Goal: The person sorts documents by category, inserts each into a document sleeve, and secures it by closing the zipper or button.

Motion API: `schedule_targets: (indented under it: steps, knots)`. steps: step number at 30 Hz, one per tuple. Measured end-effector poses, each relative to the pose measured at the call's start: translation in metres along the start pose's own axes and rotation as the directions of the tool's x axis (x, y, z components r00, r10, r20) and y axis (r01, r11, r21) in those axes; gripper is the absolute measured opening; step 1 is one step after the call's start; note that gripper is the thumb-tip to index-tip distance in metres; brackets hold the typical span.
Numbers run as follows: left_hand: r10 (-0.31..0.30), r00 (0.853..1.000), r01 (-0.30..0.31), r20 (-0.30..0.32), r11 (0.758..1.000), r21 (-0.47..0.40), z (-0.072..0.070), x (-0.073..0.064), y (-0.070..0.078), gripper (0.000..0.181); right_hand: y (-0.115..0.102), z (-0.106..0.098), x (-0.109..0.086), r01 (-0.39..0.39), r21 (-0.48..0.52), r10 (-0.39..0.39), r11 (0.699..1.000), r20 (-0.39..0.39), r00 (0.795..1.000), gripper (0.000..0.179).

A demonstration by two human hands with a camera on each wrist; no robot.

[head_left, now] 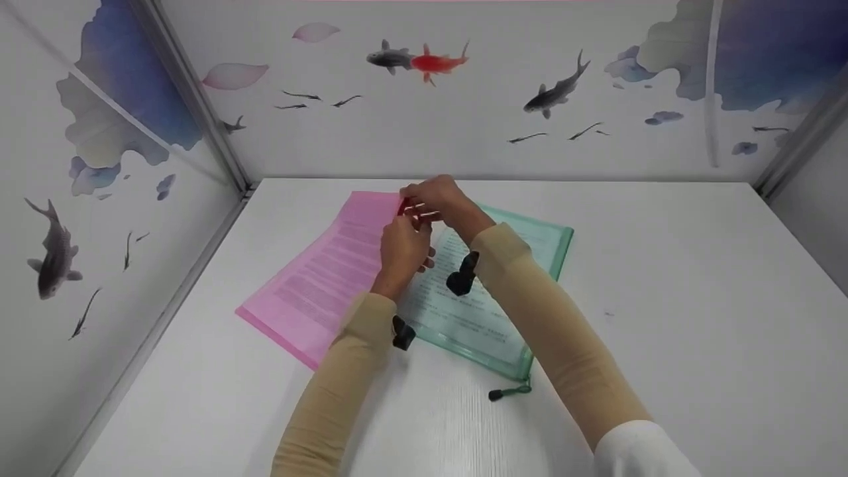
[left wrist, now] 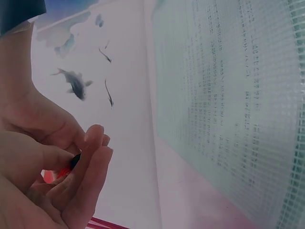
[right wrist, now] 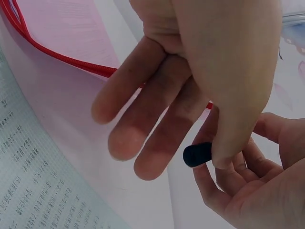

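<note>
Both hands meet over the top right corner of a pink document pouch [head_left: 331, 265] with a printed sheet inside. In the right wrist view, a red zipper-pull cord [right wrist: 90, 67] ends in a black cord tip [right wrist: 198, 155]. My right hand [head_left: 442, 199] pinches that tip between thumb and index, its other fingers spread. My left hand [head_left: 404, 245] comes in from below, thumb and fingers closed around the red cord beside the tip; overlapping fingers partly hide its hold. Under the forearms lies a green mesh zip pouch [head_left: 457, 331] holding printed paper.
Near the front, a green zipper cord [head_left: 513, 391] with a black tip trails from the green pouch's corner. The white table [head_left: 662, 298] is bounded by a fish-painted back wall [head_left: 430, 139] and a left side panel [head_left: 132, 218].
</note>
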State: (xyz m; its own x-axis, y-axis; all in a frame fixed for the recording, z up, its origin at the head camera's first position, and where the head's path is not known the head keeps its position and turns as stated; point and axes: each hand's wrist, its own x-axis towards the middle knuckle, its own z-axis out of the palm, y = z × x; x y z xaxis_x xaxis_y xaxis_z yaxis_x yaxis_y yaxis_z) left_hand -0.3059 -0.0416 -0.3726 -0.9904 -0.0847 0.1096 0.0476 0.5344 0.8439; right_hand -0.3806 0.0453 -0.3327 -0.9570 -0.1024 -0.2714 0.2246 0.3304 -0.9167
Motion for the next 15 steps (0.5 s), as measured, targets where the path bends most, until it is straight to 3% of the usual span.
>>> schedule_targets:
  steps: [8, 15]
  knots:
    - [0.010, 0.998, -0.015, 0.057, 0.996, 0.093, -0.013, -0.016, 0.003, 0.026, 0.004, 0.000, 0.003, 0.006, 0.045, -0.005, 0.999, -0.039, 0.999, 0.023]
    - [-0.012, 0.998, 0.004, 0.054, 0.989, 0.145, -0.028, -0.026, -0.005, 0.024, 0.005, -0.006, 0.006, -0.017, 0.034, 0.019, 0.999, -0.053, 0.998, 0.024]
